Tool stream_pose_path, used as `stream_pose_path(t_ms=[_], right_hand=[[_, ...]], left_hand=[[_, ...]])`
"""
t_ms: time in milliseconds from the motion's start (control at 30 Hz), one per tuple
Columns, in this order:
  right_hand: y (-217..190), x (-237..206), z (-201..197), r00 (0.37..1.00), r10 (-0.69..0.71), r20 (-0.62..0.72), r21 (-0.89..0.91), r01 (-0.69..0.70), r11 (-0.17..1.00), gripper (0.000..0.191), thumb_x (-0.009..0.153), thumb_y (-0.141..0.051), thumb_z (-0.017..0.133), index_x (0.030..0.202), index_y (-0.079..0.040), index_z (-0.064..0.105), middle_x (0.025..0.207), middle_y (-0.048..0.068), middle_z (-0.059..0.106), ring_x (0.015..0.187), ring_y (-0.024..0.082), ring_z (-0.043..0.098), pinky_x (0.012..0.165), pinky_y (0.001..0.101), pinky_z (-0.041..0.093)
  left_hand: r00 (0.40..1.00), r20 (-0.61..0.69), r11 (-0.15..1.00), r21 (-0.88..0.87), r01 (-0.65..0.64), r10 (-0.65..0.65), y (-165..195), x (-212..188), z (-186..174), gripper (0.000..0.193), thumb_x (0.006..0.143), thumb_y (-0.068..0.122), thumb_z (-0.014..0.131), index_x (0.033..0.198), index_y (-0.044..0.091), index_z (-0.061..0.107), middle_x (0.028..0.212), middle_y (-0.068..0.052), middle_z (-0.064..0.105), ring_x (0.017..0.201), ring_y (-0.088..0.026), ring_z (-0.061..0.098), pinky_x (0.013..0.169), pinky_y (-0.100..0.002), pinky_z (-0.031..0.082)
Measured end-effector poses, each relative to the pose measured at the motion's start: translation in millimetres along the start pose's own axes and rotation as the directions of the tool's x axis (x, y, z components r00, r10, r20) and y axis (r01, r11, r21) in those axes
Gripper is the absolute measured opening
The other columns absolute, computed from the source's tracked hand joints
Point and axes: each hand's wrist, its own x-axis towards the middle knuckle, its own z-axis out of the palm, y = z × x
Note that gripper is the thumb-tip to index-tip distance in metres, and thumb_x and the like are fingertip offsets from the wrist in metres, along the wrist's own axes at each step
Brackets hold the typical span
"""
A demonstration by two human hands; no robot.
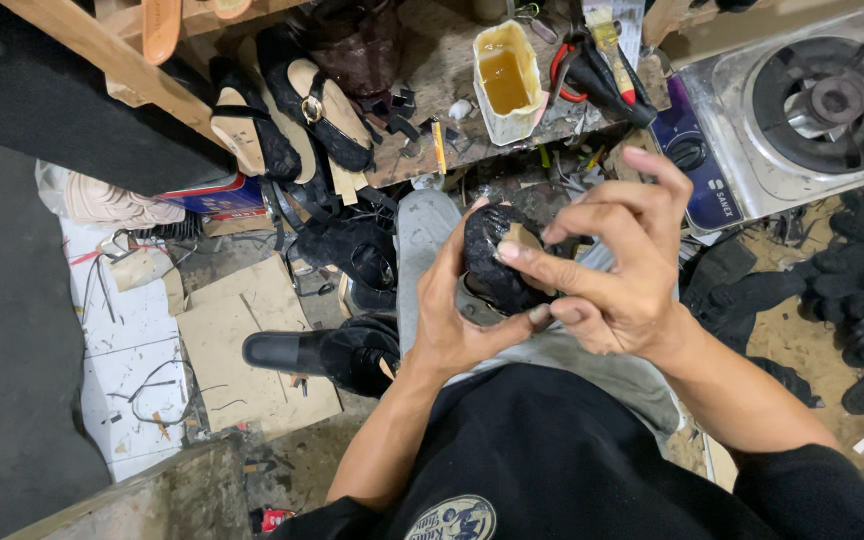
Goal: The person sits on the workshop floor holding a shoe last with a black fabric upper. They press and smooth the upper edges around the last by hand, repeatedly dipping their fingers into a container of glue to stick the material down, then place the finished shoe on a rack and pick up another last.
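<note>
Head view: left hand [457, 320] cups black shoe upper [497, 262] from below over lap, steadying it. Right hand [607, 270] pinches upper's top edge with fingertips, seemingly pressing material into shape. Beyond hands, counter [452, 60] carries black sandals [297, 105], glue container [504, 80]; gas stove [802, 110] off right hand.

Glue tub [505, 80] on bench [432, 60] btwn sandals [292, 110] (L) & stove [812, 110] (R).

left hand [452, 320] – grips black shoe piece [497, 265] | right hand [607, 270] – pinching (over lap)
</note>
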Motion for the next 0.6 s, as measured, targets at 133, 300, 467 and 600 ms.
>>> stream_pose_path(t_ms=[133,300,467,600], right_hand=[[-1.1,1.0,-0.4,0.999,0.034,0.012,-0.014,-0.034,0.999,0.055,0.109,-0.051,0.037,0.123,-0.019,0.080,0.100,0.009,0.062,0.105,0.032,0.052,0.115,0.0592,0.031],[-0.1,3.9,-2.6,0.999,-0.042,0.021,-0.139,0.045,0.989,0.048,0.107,-0.052,0.049,0.121,-0.020,0.083,0.097,0.006,0.064,0.101,0.031,0.053,0.112,0.0591,0.029],[2.0,6.5,0.1,1.000,0.025,0.012,-0.007,-0.025,1.000,0.051,0.108,-0.051,0.042,0.125,-0.020,0.079,0.103,0.009,0.063,0.107,0.032,0.053,0.117,0.0591,0.029],[1.5,6.5,0.0,1.000,-0.021,0.005,-0.018,0.021,1.000,0.046,0.108,-0.048,0.045,0.121,-0.022,0.081,0.099,0.007,0.064,0.103,0.031,0.054,0.116,0.0596,0.029]], left_hand=[[1.000,0.006,1.000,-0.023,-0.016,0.016,0.9,-0.7,-0.5,0.098,0.079,0.021,0.093,0.156,-0.004,0.039,0.141,-0.018,0.062,0.125,-0.024,0.068,0.110,-0.035,0.055],[0.999,0.023,0.999,-0.035,0.029,-0.028,2.8,-0.2,-1.6,0.094,0.080,0.023,0.091,0.154,-0.005,0.041,0.137,-0.016,0.066,0.123,-0.025,0.071,0.111,-0.036,0.056],[0.999,0.040,1.000,0.014,0.008,-0.009,2.5,0.0,-4.0,0.086,0.082,0.025,0.090,0.150,-0.005,0.046,0.135,-0.016,0.067,0.117,-0.024,0.072,0.105,-0.034,0.056],[0.998,0.029,0.999,0.013,-0.048,0.047,-0.6,-0.7,-6.2,0.084,0.084,0.025,0.088,0.150,-0.005,0.046,0.134,-0.018,0.065,0.122,-0.027,0.069,0.109,-0.035,0.053]])
